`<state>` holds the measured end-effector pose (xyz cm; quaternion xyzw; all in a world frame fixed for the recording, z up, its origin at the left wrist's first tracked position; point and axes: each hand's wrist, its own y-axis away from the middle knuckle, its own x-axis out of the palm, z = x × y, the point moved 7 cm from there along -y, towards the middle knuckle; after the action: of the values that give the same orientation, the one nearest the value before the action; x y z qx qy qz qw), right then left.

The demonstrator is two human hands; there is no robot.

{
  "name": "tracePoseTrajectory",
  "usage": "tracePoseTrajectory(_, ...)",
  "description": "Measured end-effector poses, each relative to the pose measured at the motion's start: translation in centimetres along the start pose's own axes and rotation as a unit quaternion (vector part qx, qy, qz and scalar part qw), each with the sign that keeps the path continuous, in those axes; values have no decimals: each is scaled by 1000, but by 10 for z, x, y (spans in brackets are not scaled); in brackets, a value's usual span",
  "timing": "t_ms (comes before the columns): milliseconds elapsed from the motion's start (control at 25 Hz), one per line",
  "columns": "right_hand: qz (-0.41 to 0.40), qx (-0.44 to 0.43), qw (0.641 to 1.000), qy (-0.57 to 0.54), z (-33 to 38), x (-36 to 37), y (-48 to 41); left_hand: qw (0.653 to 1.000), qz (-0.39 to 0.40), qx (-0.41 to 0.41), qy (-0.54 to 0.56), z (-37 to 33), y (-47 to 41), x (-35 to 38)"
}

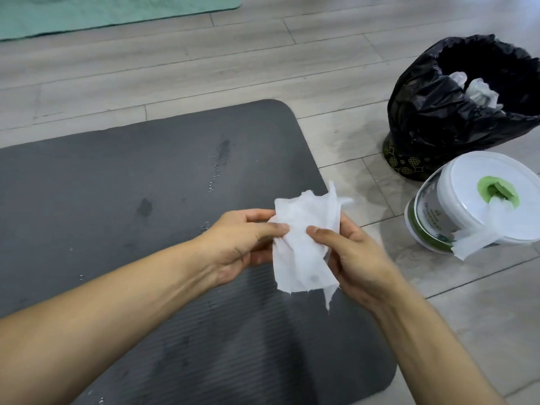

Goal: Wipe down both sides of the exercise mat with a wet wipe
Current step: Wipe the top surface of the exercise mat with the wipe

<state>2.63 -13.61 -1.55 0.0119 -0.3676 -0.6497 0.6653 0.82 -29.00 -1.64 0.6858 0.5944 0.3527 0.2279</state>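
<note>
Two bare forearms reach in from the near edge and meet over one dark grey exercise mat (pixel 117 185), which lies flat on the pale plank floor (pixel 263 68) beneath and beyond both hands. Its rounded far corner sits past the fingertips.

Between the hands hangs one white wet wipe (pixel 304 244), crumpled and partly unfolded. The left hand (pixel 245 238) pinches the wipe's left edge, thumb pressed on the front and fingers curled behind. The right hand (pixel 353 258) grips the right side the same way, thumb on the front and fingers hidden behind the sheet.

Damp patches and a line of droplets mark the mat beyond the left hand.

To the right of the right hand stands one white tub of wipes (pixel 479 200), with one loose strip (pixel 473 238) trailing from its green opening. Beyond the tub is one bin lined with a black bag (pixel 438 118), with crumpled white pieces (pixel 479 92) inside. Far beyond the left hand lies one teal mat (pixel 87 13).
</note>
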Motion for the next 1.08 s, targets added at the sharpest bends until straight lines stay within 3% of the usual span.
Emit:
tracePoseTrajectory(240, 24, 20, 998, 57, -3, 12, -20, 985, 7, 159, -61, -13, -3, -42)
tracePoseTrajectory(320, 47, 50, 989, 130, -4, 24, -27, 975, 11, 205, -88, -17, -4, -59)
tracePoseTrajectory(440, 74, 24, 949, 306, -12, 50, -39, 961, 17, 247, -124, -15, -2, -82)
tracePoseTrajectory(560, 124, 96, 890, 428, -50, 71, -57, 956, 17, 254, -147, -3, -1, -111)
tracePoseTrajectory(640, 78, 102, 877, 462, -68, 73, -78, 957, -11, 247, -151, 6, -12, -138)
tracePoseTrajectory(720, -26, 98, 887, 450, -81, 59, -106, 962, -44, 221, -155, 21, -28, -170)
tracePoseTrajectory(800, -125, 86, 884, 442, -88, 35, -131, 948, -66, 190, -246, 37, -41, -195)
tracePoseTrajectory(920, -189, 45, 886, 420, -76, 16, -177, 888, -64, 174, -421, 47, -54, -218)
tracePoseTrajectory(1000, -228, -31, 879, 418, -46, 18, -214, 851, -76, 185, -486, 43, -70, -224)
tracePoseTrajectory(1080, -282, -189, 810, 479, 5, 36, -240, 802, -102, 200, -554, 31, -94, -226)
